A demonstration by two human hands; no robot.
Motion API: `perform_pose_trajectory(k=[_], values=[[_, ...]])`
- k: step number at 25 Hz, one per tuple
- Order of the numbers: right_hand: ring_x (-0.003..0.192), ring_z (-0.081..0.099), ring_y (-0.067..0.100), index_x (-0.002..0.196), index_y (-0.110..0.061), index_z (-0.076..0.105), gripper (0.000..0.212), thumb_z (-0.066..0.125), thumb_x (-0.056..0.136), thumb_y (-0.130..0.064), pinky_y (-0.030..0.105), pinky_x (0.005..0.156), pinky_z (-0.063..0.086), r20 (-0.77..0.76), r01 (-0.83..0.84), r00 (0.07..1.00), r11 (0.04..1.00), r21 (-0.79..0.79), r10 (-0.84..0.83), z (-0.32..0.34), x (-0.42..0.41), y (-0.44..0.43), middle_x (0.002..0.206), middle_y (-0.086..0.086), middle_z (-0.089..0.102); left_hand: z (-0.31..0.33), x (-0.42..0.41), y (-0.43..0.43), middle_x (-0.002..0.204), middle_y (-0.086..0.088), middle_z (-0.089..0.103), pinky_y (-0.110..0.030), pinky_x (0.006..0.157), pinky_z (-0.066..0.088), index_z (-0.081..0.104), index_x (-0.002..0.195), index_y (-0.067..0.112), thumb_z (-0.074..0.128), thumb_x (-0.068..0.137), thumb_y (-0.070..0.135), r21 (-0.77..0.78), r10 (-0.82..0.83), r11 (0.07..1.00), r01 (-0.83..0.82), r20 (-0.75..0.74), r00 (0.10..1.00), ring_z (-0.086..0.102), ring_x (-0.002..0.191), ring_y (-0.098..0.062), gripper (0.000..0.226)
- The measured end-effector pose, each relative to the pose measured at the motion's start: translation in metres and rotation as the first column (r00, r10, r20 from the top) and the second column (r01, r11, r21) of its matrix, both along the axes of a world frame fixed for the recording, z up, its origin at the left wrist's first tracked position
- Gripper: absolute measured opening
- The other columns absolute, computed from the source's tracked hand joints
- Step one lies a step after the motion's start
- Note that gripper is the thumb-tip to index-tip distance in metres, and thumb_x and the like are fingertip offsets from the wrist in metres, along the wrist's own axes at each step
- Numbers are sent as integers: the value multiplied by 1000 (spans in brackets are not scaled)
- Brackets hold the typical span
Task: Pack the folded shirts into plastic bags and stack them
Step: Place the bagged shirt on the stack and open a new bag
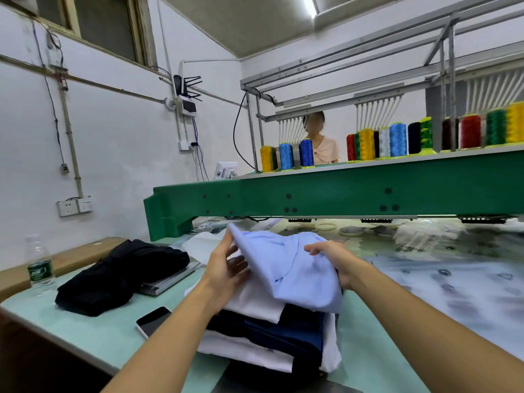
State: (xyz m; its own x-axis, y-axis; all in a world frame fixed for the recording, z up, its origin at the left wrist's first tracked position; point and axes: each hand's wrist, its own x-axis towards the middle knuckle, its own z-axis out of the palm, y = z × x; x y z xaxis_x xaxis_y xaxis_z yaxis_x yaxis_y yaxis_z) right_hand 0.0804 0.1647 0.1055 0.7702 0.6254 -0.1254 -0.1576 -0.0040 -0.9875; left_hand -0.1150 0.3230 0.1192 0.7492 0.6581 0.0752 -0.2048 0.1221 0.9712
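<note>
While nothing in view is looking bagged yet, I'm calling this early in the task: one shirt is coming off the pile, with bagging and stacking all left to do.

I'm lifting the light blue shirt (292,268) off the top of the stack of folded shirts (263,341), which is sitting at the near edge of the worktop (93,333), about mid-width. White, navy and dark pieces are waiting underneath, none in plastic. Plastic bags (442,276) are lying flat toward the right side of the worktop. They're blurred, so I can't tell how many there are or whether any is holding a shirt.

Grip: my right hand (330,258) is pinching a fold of the blue fabric, fingers curled over it from the right. My left hand (226,265) is working flat, fingers straight and slipped under the shirt's left edge, supporting rather than clamping.

Orientation: the shirt is hanging tilted and rumpled, not flat. Its long axis is running diagonally. The raised corner is pointing up toward the far edge and the green machine beam (340,191), and the near-right end is draping onto the stack. Collar end: can't tell.

Black garments (122,273) are lying toward the left edge, with a phone (153,320) near the stack.
</note>
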Motion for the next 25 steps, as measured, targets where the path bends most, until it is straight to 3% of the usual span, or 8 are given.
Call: perform_pose_trajectory(k=[3,6,10,13,15,17,22,25], values=[[83,69,28,120,-13,65,38,71,84,-24,36,76,55,26,-34,999,999,-21,35,4,-3,2,111,17,73,3,16,-16,107,-5,77,-29,68,58,67,127,22,72,88,43,197,-65,977,85,-107,992,75,93,-22,44],[93,70,27,123,-12,63,45,68,89,-42,36,83,55,65,-123,990,991,-46,126,9,-6,2,118,12,70,6,23,-31,111,-6,69,-25,64,50,52,139,19,39,89,-2,536,45,833,136,-311,949,63,88,-19,55],[102,68,26,126,-6,61,64,62,89,-58,37,91,53,39,-116,993,992,47,114,22,-12,13,122,18,67,8,31,-47,156,-1,42,-36,115,35,37,154,20,32,95,1,793,39,483,372,-444,895,42,139,-18,62],[97,69,27,113,-1,63,51,67,88,-44,37,95,51,-56,-63,996,998,-14,62,30,-17,12,108,17,70,9,44,-72,168,7,12,-36,123,22,21,161,28,32,95,0,825,-17,289,485,-502,865,21,153,-17,72],[71,67,24,101,-1,68,22,61,91,-19,30,73,54,58,-18,998,993,-114,25,35,-16,6,80,12,71,9,48,-79,164,7,25,-40,118,32,32,157,28,35,92,-4,825,-54,279,492,-497,866,34,146,-19,72],[58,62,22,108,-1,63,20,57,91,-9,25,53,48,164,73,985,985,-155,-47,42,-10,-4,72,12,66,10,50,-84,162,12,29,-38,113,39,43,151,29,43,86,-3,846,-84,267,461,-456,886,40,140,-17,72],[83,57,28,81,-9,46,16,51,96,-5,33,72,48,441,213,894,942,-259,-81,58,13,-43,79,13,52,10,71,-118,157,31,24,-10,93,43,42,142,49,60,66,16,856,-257,271,441,-378,890,39,132,11,85],[75,51,24,79,-11,44,18,44,94,0,30,62,39,640,280,768,897,-343,5,51,35,-91,78,10,50,-4,104,-143,161,30,16,-17,108,39,20,154,50,74,70,17,802,-307,236,548,-474,825,28,143,11,105]])
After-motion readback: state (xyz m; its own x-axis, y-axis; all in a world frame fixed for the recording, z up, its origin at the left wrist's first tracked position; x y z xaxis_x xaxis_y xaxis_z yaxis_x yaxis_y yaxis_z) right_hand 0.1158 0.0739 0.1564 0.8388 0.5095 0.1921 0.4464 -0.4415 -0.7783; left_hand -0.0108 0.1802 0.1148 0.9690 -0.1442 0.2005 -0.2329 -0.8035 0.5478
